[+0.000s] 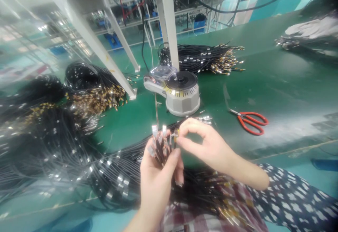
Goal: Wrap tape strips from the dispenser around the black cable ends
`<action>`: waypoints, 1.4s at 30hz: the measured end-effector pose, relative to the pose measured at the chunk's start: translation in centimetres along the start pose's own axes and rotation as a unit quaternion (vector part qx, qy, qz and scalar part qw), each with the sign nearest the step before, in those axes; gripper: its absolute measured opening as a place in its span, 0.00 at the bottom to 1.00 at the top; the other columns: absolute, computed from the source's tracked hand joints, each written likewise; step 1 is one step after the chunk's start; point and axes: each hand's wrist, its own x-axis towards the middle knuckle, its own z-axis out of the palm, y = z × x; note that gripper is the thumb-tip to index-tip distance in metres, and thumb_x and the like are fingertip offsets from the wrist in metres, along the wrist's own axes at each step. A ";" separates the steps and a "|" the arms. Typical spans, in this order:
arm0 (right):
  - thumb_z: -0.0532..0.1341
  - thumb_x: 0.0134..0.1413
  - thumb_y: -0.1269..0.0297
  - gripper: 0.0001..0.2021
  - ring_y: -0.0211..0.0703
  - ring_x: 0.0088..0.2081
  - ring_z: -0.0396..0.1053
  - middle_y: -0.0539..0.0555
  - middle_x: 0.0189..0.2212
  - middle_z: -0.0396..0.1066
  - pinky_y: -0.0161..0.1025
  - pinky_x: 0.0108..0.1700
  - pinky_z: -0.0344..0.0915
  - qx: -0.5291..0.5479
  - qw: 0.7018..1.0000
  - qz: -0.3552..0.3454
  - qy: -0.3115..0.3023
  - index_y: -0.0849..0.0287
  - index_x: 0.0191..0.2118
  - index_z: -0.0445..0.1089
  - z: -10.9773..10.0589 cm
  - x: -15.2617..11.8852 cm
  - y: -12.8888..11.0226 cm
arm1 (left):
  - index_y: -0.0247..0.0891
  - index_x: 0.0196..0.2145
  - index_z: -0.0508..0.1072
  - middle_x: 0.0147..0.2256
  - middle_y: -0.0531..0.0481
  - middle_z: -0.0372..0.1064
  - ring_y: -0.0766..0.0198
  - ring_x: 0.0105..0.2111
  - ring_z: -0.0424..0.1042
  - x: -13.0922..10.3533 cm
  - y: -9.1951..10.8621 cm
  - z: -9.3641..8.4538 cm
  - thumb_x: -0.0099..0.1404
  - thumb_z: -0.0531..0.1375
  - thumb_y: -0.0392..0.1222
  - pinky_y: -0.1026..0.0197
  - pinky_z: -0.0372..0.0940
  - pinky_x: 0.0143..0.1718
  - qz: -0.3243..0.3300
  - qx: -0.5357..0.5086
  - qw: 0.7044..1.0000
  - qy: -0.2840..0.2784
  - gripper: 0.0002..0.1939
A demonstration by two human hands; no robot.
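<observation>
Several black cable ends with flat silvery tips (160,144) fan upward out of my left hand (157,175), whose fingers and thumb are wrapped round them. My right hand (203,142) is beside it on the right, with thumb and index finger pinched on one small yellowish cable tip (176,134) at the edge of the bunch. Long black cables (124,161) run left from my hands over the bench. Another part of the cables, with brass-coloured ends (227,204), lies across my lap.
On the green bench (274,84) stands a white round tape dispenser (182,98). Red-handled scissors (250,121) lie to the right. Cable bundles lie behind (206,58) and at left (89,87). White metal posts (170,24) rise from the bench.
</observation>
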 end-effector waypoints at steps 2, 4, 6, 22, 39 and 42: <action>0.62 0.55 0.71 0.07 0.40 0.38 0.68 0.50 0.32 0.69 0.38 0.45 0.62 0.007 1.000 0.004 -0.003 0.58 0.27 0.67 0.0 0.1 0.0 | 0.42 0.47 0.66 0.19 0.58 0.68 0.70 0.12 0.63 -0.2 -0.2 -0.1 0.60 0.65 0.39 0.69 0.58 0.13 0.022 0.013 1.000 0.009 0.19; 0.62 0.55 0.71 0.07 0.40 0.38 0.68 0.50 0.32 0.69 0.39 0.45 0.62 0.013 1.000 0.008 -0.004 0.58 0.27 0.67 0.0 0.1 0.0 | 0.41 0.44 0.67 0.19 0.58 0.69 0.69 0.12 0.64 -0.4 -0.4 -0.2 0.60 0.65 0.39 0.68 0.60 0.14 0.036 0.034 0.999 0.009 0.15; 0.62 0.55 0.71 0.07 0.40 0.37 0.68 0.50 0.31 0.69 0.39 0.44 0.63 0.017 1.000 0.011 -0.002 0.58 0.26 0.67 0.1 0.2 0.0 | 0.39 0.41 0.68 0.20 0.57 0.70 0.69 0.12 0.65 -0.4 -0.6 -0.3 0.61 0.65 0.39 0.67 0.62 0.14 0.041 0.052 0.998 0.006 0.12; 0.57 0.63 0.64 0.07 0.39 0.44 0.70 0.52 0.39 0.71 0.37 0.50 0.63 0.008 0.999 0.020 0.032 0.58 0.40 0.72 0.1 -0.7 0.4 | 0.35 0.38 0.70 0.22 0.52 0.72 0.66 0.15 0.69 0.2 0.4 -0.3 0.62 0.63 0.39 0.67 0.61 0.16 0.020 0.022 1.000 -0.005 0.08; 0.65 0.53 0.71 0.05 0.38 0.39 0.70 0.50 0.34 0.70 0.36 0.46 0.65 0.062 0.993 -0.010 0.101 0.59 0.27 0.71 0.9 -0.9 -0.1 | 0.35 0.37 0.69 0.21 0.54 0.71 0.67 0.15 0.68 0.6 -0.1 -0.4 0.63 0.62 0.39 0.66 0.62 0.16 0.023 0.019 1.000 -0.009 0.07; 0.65 0.53 0.71 0.06 0.38 0.39 0.69 0.50 0.34 0.70 0.36 0.46 0.65 0.052 0.992 -0.014 0.111 0.58 0.27 0.71 1.0 -0.8 0.0 | 0.35 0.37 0.69 0.21 0.54 0.71 0.67 0.15 0.68 0.5 -0.1 -0.3 0.63 0.62 0.39 0.66 0.62 0.16 0.026 0.013 1.000 -0.003 0.07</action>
